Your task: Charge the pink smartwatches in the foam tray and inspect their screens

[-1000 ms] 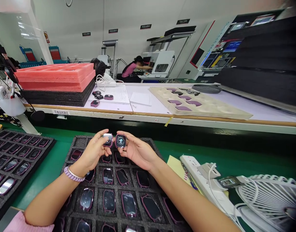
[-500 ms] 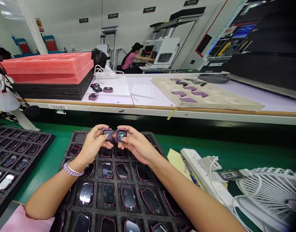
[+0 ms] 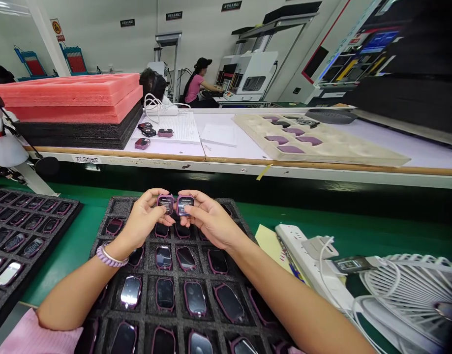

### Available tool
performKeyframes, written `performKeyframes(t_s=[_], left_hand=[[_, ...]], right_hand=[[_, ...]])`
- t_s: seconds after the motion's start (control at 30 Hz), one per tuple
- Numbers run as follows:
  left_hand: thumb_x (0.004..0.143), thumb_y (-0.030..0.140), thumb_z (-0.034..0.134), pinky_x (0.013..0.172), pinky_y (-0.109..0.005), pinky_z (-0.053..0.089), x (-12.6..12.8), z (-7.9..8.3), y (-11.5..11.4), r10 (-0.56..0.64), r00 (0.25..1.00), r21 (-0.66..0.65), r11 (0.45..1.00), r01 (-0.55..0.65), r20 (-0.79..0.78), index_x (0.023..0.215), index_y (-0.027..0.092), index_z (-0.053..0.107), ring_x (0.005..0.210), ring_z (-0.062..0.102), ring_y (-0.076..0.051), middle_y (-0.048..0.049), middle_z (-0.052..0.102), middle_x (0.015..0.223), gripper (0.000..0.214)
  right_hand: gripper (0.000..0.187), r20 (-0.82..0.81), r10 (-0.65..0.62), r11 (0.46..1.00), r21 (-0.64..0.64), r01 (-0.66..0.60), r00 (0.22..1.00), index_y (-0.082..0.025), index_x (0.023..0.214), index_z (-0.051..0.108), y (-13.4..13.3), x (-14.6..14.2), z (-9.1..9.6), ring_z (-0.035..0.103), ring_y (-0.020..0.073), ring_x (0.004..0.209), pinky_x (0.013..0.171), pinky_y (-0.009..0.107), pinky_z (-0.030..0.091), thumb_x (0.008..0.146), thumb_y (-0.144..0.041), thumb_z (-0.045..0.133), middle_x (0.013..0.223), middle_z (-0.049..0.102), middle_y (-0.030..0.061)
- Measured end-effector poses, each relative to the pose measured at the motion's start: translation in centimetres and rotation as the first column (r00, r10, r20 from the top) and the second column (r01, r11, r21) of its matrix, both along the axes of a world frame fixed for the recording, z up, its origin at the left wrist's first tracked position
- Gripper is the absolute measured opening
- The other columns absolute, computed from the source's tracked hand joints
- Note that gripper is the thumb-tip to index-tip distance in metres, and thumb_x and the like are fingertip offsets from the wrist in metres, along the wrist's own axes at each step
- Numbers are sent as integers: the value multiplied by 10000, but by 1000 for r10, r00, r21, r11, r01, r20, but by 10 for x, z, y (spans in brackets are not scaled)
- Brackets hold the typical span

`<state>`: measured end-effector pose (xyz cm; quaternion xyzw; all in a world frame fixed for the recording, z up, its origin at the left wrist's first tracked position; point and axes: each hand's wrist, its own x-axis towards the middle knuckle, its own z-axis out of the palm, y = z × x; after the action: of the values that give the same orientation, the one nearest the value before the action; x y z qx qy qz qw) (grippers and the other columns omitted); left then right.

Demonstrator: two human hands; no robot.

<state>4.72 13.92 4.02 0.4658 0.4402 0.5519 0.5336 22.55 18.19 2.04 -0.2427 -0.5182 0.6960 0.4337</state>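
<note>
My left hand [image 3: 146,216] is closed on a purple-framed smartwatch body [image 3: 165,202], its thumb on the lower part of the lit screen. A second smartwatch body [image 3: 185,202] of the same kind is pinched in my right hand [image 3: 207,216], with the thumb pressed on its screen. Both screens face me and show lines of white text too small to read. The two watches are held side by side, almost touching, above the far part of a black foam tray [image 3: 176,282]. Dark-screened watch bodies lie in that tray's compartments.
Another foam tray [image 3: 37,255] of watches sits at left. To the right are a white power strip [image 3: 297,241], a charger cable and a white fan [image 3: 413,295]. The shelf beyond carries red foam [image 3: 71,96], loose watches and a cream tray [image 3: 332,147]. A person in pink [image 3: 196,86] works farther back.
Both watch screens have switched from a graphic display with a blue mark to lines of text. My hands stay nearly in place; the view has shifted slightly.
</note>
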Motion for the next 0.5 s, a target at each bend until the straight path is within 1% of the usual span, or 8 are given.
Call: performKeyframes(t_s=[0.17, 0.33, 0.43, 0.5], left_hand=[[723, 214, 664, 580, -238, 587, 0, -3, 1, -2, 1000, 13, 1000, 2, 3, 1087, 172, 548, 586, 688, -118, -31, 666, 976, 384], [748, 243, 679, 561, -225, 577, -1, -4, 2, 1, 1000, 15, 1000, -1, -4, 1091, 169, 554, 576, 679, -108, -41, 665, 999, 373], [749, 260, 692, 558, -224, 572, 0, -4, 2, 4, 1000, 7, 1000, -4, -3, 1093, 170, 555, 575, 678, -107, -41, 662, 1001, 381], [748, 261, 693, 557, -227, 568, -1, -4, 1, 7, 1000, -3, 1000, -7, 8, 1094, 171, 553, 571, 676, -108, -43, 665, 1003, 384]], right_hand=[[428, 18, 8, 999, 35, -9, 1000, -208, 1148, 613, -2, 0, 3, 614, 156, 655, 626, 288, 477, 760, -257, 788, 875, 642, 12], [421, 23, 14, 999, 31, -15, 1000, -209, 1141, 613, -4, -1, 3, 602, 157, 665, 645, 297, 477, 760, -256, 786, 903, 639, 20], [452, 7, 14, 1000, -8, -14, 1000, -209, 1153, 619, -3, -1, 3, 585, 151, 664, 641, 285, 459, 743, -249, 805, 907, 646, 21], [497, -26, 17, 997, -77, -19, 1000, -212, 1177, 617, -3, 0, 4, 566, 141, 661, 634, 270, 443, 723, -236, 818, 938, 662, 30]])
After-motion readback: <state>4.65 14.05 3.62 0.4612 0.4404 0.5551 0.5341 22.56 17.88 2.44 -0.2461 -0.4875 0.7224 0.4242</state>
